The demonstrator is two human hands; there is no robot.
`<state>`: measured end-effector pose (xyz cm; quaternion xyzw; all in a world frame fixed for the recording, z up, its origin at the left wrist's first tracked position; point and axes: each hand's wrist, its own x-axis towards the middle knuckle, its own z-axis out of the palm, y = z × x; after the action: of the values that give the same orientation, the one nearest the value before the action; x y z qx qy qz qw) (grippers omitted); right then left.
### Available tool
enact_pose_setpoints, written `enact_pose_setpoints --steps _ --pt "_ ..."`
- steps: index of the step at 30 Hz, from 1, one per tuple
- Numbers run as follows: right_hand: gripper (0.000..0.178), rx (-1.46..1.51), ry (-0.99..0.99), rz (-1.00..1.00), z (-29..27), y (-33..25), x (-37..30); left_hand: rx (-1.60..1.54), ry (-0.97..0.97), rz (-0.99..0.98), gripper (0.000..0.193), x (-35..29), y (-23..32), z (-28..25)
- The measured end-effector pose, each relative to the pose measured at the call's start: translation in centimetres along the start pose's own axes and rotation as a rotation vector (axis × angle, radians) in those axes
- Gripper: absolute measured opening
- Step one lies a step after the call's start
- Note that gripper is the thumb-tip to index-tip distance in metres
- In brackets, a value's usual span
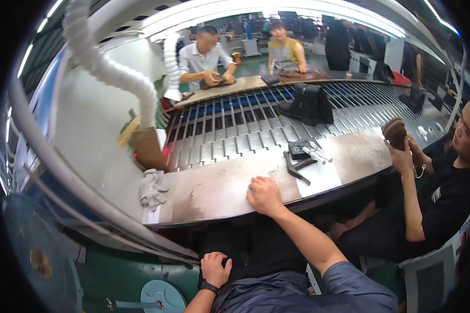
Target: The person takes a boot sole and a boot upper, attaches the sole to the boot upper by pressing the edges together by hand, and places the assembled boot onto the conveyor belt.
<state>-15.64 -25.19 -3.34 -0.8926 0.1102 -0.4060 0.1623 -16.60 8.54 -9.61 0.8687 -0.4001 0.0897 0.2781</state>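
Observation:
My right hand (265,195) rests on the front part of the worktable (209,190), its fingers curled in and no object visible in it. My left hand (215,269), with a dark band at the wrist, lies on my thigh, fingers loosely laid out and holding nothing. To the right of my right hand a dark hammer (296,169) lies partly on a white sheet (321,179). Behind it are a black box with holes (304,148) and several silver pens (318,154). A grey work glove (152,190) lies at the table's left end.
A slatted metal roller conveyor (230,130) runs behind the table, with a black boot (308,104) standing on it. On the right a co-worker holds a brown shoe (395,133). Two people work across the conveyor. A fan (42,261) stands at lower left.

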Motion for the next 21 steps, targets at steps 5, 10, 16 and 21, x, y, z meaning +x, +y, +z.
enact_pose_setpoints --steps 5,10,16,21 --pt "0.020 0.160 0.002 0.016 -0.8 0.0 -0.4 0.012 -0.084 -0.053 0.015 0.8 -0.2 1.1" --pt "0.015 0.276 -0.031 0.050 -1.1 -0.6 0.6 -0.130 -0.101 -0.101 0.013 3.1 -0.2 0.8" --pt "0.013 0.376 -0.062 0.034 -1.7 0.2 1.2 -0.254 -0.256 -0.203 0.015 7.6 1.8 1.4" --pt "0.013 0.677 -0.196 0.116 -1.1 -1.2 -0.4 -0.496 -0.519 -0.144 0.022 10.0 6.0 1.7"
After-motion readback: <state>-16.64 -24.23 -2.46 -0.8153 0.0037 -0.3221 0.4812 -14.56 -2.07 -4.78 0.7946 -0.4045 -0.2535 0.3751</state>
